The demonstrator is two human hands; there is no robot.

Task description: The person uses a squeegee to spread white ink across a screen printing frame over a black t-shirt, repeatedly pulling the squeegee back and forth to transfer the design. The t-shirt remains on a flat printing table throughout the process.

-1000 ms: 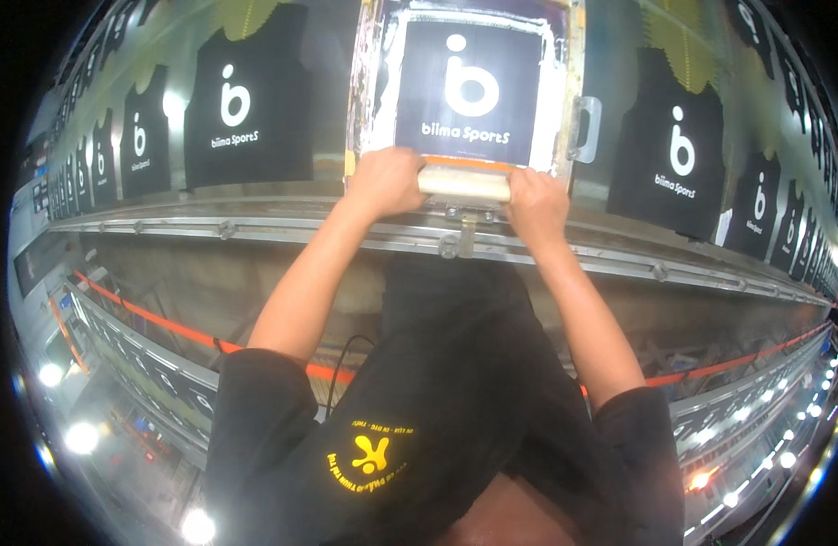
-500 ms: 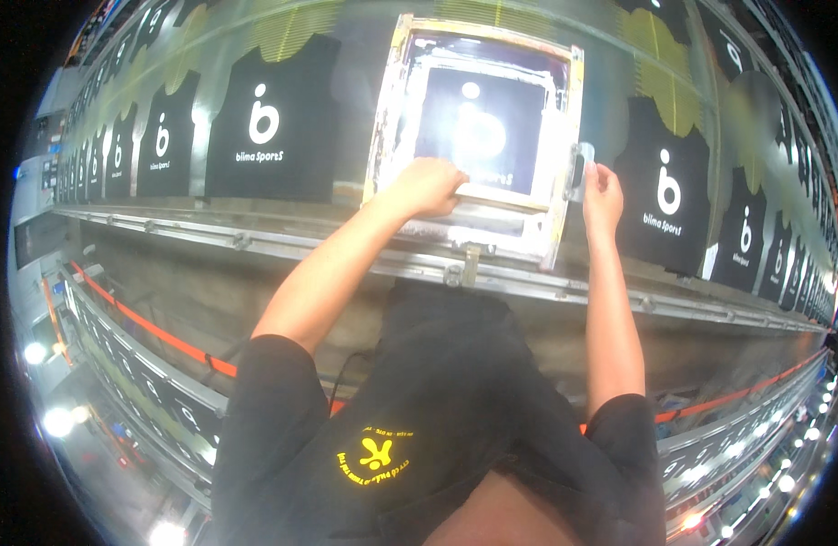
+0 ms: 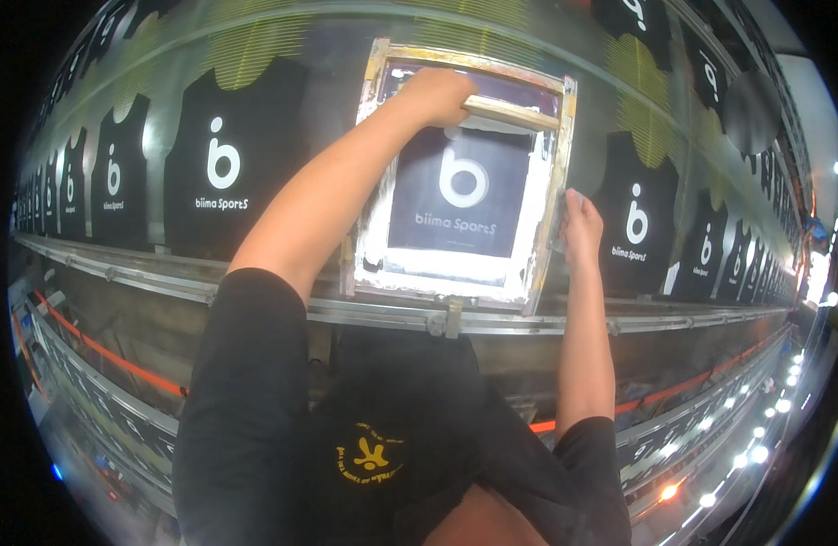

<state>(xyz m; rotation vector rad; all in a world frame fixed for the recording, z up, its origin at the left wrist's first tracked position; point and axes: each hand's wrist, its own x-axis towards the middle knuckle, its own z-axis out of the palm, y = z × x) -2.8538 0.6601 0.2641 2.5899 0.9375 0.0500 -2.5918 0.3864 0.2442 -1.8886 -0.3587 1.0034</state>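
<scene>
A screen-printing frame [image 3: 569, 107] with worn, ink-smeared edges lies flat over the long printing table. White ink streaks its mesh, and a white logo shows through on dark cloth. My left hand [image 3: 441, 96] is closed round the wooden handle of a squeegee [image 3: 514, 113], which stands across the far end of the mesh. At the frame's right side my right hand [image 3: 582, 227] is closed on the side handle, mostly hidden by the fingers. A metal bracket [image 3: 454, 318] meets the table rail below the frame's near edge.
Black printed vest panels [image 3: 237, 146] lie in a row on the left, with more panels [image 3: 639, 218] on the right. A metal rail [image 3: 382, 317] runs along the table's near edge. Behind me, an orange strip [image 3: 118, 350] borders another table of printed panels.
My left hand has pushed the squeegee from the near part of the mesh to its far end. My right hand stays at the frame's right side. The view has shifted a little.
</scene>
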